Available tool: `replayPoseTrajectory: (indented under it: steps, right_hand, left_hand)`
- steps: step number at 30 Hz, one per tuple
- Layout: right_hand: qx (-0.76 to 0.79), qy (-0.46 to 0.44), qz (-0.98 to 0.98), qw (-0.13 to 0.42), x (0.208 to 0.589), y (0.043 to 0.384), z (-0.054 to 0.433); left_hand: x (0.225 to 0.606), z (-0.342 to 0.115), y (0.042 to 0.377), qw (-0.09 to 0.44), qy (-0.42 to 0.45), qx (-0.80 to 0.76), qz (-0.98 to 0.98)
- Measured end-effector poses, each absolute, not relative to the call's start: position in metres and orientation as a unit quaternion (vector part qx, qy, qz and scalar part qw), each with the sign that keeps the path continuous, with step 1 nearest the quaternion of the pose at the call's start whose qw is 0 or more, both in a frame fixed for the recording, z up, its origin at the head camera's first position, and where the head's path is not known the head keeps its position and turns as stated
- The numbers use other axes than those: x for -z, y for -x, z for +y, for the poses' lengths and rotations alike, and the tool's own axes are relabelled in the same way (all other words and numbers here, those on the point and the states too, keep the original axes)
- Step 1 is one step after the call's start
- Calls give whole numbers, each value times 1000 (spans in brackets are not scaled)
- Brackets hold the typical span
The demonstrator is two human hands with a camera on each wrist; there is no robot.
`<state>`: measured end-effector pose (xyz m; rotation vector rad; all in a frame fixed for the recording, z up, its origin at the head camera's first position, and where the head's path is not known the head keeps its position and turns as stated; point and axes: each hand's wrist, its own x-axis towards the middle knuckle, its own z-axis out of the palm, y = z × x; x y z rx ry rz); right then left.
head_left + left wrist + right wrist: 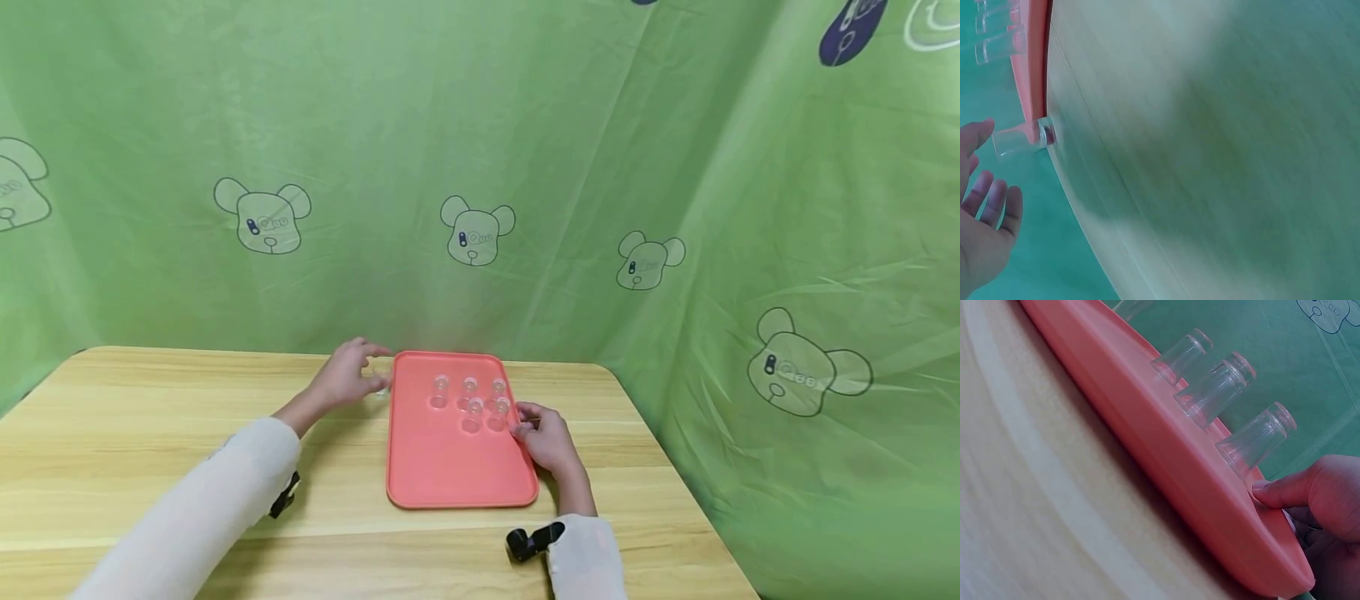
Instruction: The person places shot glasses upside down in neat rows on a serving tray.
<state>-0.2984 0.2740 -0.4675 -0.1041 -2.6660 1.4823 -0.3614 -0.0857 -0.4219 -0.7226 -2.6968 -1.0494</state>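
Observation:
Beside the left edge of a red tray [450,467], a small clear glass [1016,139] stands upright on the table, its thick base down. My left hand [345,375] reaches around it with thumb and fingers spread, a gap showing between fingertips and glass in the left wrist view. Several more clear glasses [1254,440] stand upside down on the tray, grouped toward its far right part. My right hand [547,436] grips the tray's right edge, thumb [1282,492] over the rim and the other fingers at the outer side, partly hidden.
The tray lies on a light wooden table [150,458] whose far edge meets a green curtain [360,275] printed with bear heads. The curtain also closes off the right side. Black wrist cameras [534,542] sit at both sleeves.

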Motion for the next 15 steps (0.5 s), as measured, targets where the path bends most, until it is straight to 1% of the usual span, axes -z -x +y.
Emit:
replayPoseTrajectory:
  steps: [7,15]
  right_hand:
    - [-485,33,-873,46,467,298,274]
    - [-487,35,-872,43,467,299,273]
  left_hand:
    - [429,-86,365,53,239,353,-903]
    - [441,-82,370,40,230,374,-898]
